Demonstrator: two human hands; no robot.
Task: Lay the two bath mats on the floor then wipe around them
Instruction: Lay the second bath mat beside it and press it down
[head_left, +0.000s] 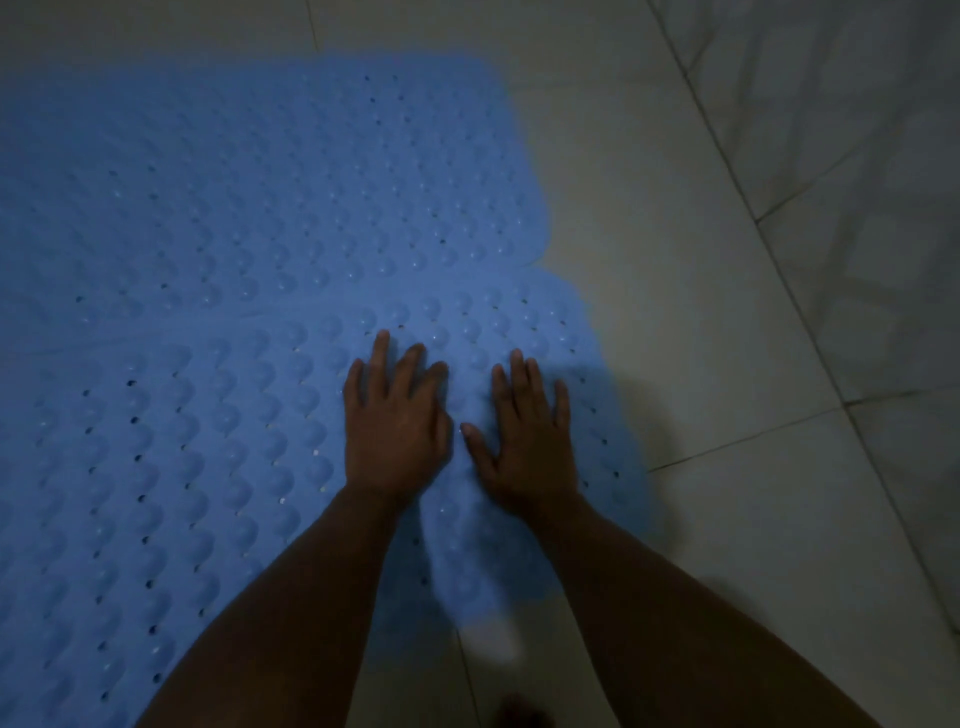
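Observation:
Two blue bubbled bath mats lie flat on the tiled floor, side by side. The far mat (270, 171) fills the upper left. The near mat (182, 457) lies in front of it, its far edge meeting or slightly overlapping the far mat. My left hand (395, 426) rests palm down on the near mat with its fingers spread and straight. My right hand (524, 441) presses flat on the same mat just to the right, near its right edge. Neither hand holds anything.
Pale floor tiles (727, 322) with dark grout lines spread to the right and behind the mats. A light blurred patch (493, 644) shows on the floor below the near mat's corner. Something dark (524, 714) sits at the bottom edge.

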